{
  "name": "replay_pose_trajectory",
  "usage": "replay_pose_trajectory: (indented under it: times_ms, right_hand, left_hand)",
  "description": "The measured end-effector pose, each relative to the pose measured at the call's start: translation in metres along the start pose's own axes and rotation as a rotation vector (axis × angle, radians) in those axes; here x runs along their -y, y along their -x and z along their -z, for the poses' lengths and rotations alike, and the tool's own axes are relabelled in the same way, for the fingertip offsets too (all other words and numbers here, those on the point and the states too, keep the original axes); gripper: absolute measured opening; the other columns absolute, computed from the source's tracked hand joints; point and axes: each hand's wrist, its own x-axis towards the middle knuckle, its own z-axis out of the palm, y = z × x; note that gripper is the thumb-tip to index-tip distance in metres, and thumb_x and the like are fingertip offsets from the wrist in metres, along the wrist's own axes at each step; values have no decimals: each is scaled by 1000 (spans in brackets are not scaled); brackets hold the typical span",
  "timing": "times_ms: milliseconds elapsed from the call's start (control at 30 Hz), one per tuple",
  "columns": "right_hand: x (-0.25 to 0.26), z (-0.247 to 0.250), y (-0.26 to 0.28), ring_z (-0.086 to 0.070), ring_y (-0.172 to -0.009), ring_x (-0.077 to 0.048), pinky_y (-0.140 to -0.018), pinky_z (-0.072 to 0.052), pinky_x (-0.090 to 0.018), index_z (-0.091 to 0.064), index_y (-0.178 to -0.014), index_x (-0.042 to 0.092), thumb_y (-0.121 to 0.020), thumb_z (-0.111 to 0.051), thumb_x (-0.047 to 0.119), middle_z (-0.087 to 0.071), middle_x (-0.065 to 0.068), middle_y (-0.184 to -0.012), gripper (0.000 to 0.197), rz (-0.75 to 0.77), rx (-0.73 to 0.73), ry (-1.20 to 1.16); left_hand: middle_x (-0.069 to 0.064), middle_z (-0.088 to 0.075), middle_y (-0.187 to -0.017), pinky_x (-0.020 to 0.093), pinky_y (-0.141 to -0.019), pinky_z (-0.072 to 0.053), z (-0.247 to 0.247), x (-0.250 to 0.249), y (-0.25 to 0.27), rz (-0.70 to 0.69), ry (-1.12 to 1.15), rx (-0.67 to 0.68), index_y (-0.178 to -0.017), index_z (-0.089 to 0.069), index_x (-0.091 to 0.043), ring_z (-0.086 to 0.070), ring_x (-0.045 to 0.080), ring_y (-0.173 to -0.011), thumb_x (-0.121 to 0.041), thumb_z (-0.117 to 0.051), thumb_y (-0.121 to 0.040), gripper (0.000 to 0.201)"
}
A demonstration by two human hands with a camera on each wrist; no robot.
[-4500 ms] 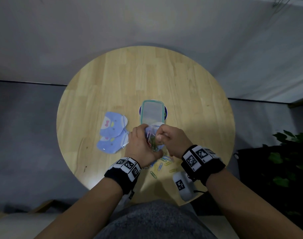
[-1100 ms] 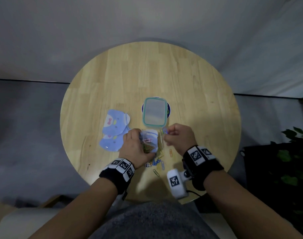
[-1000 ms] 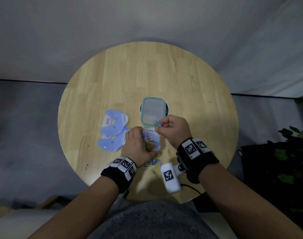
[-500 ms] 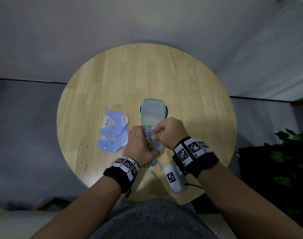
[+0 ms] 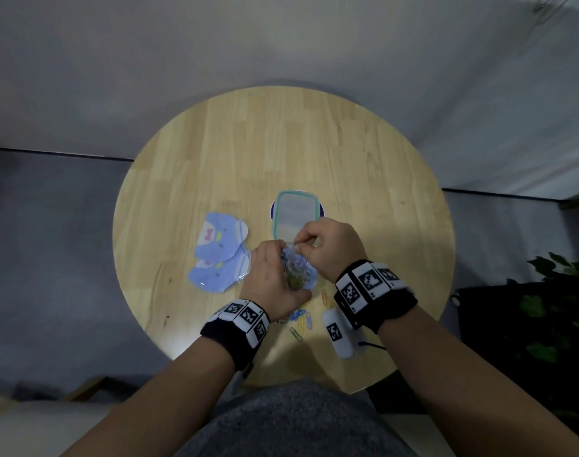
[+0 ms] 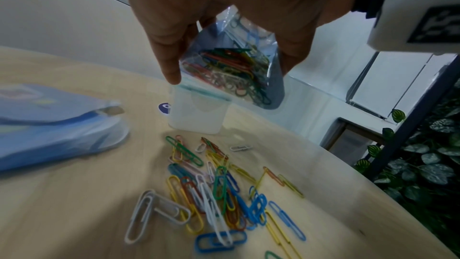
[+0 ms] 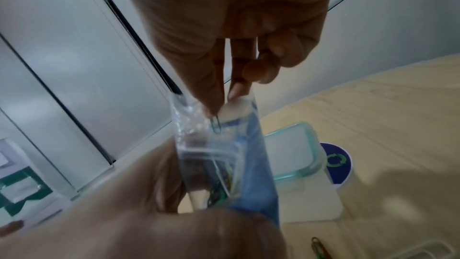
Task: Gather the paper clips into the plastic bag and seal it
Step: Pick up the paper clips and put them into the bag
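Observation:
My left hand [image 5: 274,275] grips a small clear plastic bag [image 5: 296,270] above the table; its lower part is packed with coloured paper clips [image 6: 229,70]. Right above the bag's open mouth, my right hand [image 5: 324,249] pinches one green paper clip [image 7: 216,124] between thumb and forefinger, the clip's tip inside the bag [image 7: 219,155]. Several loose coloured paper clips [image 6: 224,196] lie on the wooden table [image 5: 281,153] below my left hand, seen also as loose clips [image 5: 301,319] near the front edge.
A lidded plastic container [image 5: 294,216] with a teal rim stands just behind my hands. Two blue printed packets [image 5: 220,255] lie to the left. A plant [image 5: 558,308] stands off the table's right side.
My right hand carried a clip from beside the bag to over its mouth and lowered it in. The left hand kept holding the bag in about the same place.

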Motion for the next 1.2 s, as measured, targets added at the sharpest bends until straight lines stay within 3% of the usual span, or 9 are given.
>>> replay_pose_trajectory:
  times_ms: [133, 300, 500, 600, 700, 900, 967, 1067, 1200]
  right_hand:
    - [-1, 6, 4, -63, -73, -19, -69, -53, -34, -71, -74, 15, -75, -67, 16, -68, -2, -78, 4, 7, -94, -45]
    - [6, 7, 3, -66, -77, -23, -71, -57, -36, -75, -82, 15, -80, -61, 20, -74, -4, -79, 15, -31, 183, 86]
    - [-30, 9, -12, -56, -71, -23, -63, -41, -26, -66, -82, 11, -86, -56, 16, -62, -4, -71, 12, -200, -132, -22]
    - [-70, -12, -12, -60, -96, -33, -79, -48, -33, -63, -98, 11, -83, -51, 5, -64, -13, -102, 20, -296, 141, 208]
    - [-94, -39, 0, -46, -119, -33, -98, -42, -36, -51, -126, 11, -80, -56, -1, -46, -14, -127, 48, -242, 418, 377]
    - [-85, -77, 2, -46, -118, -35, -96, -41, -39, -50, -119, 5, -83, -62, 10, -49, -16, -122, 38, -139, 361, 411]
    - [-74, -87, 2, -49, -115, -36, -95, -42, -40, -52, -115, 4, -85, -61, 22, -52, -17, -118, 36, -124, 341, 383]
    - [-64, -98, 6, -49, -110, -34, -92, -43, -41, -52, -110, 5, -77, -67, 44, -53, -15, -114, 53, -135, 343, 376]
    - [-60, -105, 11, -51, -111, -35, -92, -43, -41, -49, -112, 6, -78, -68, 31, -52, -15, -118, 47, -117, 372, 477]
  left_hand:
    - [8, -41, -105, 28, -76, -33, 1, 5, -2, 57, 4, -29, -112, -40, -7, -38, 23, -96, -41, -70, -51, 76]
    - [4, -38, -107, 27, -79, -32, 2, 0, -2, 46, 6, -22, -115, -38, -7, -31, 17, -97, -41, -69, -50, 79]
    - [10, -41, -111, 28, -82, -33, 7, 6, -1, 71, -16, -32, -116, -39, -7, -36, 23, -101, -37, -76, -55, 78]
    - [8, -41, -110, 32, -86, -36, 12, 15, 5, 117, -16, -43, -117, -38, -7, -36, 24, -103, -33, -80, -58, 77]
    - [1, -35, -105, 32, -86, -36, 21, 23, 10, 175, -34, -58, -117, -37, -9, -34, 20, -101, -34, -82, -56, 79]
    - [7, -40, -110, 33, -88, -37, 36, 38, 14, 249, -72, -57, -117, -37, -7, -35, 22, -103, -35, -81, -57, 79]
    - [10, -42, -111, 34, -87, -37, 37, 40, 15, 261, -82, -51, -116, -38, -7, -37, 26, -104, -35, -79, -58, 77]
    - [10, -43, -110, 34, -86, -38, 36, 40, 15, 261, -87, -47, -114, -39, -7, -38, 26, -103, -39, -76, -55, 77]
    - [9, -41, -109, 34, -86, -37, 36, 40, 13, 248, -94, -38, -113, -38, -8, -36, 25, -102, -34, -79, -57, 74]
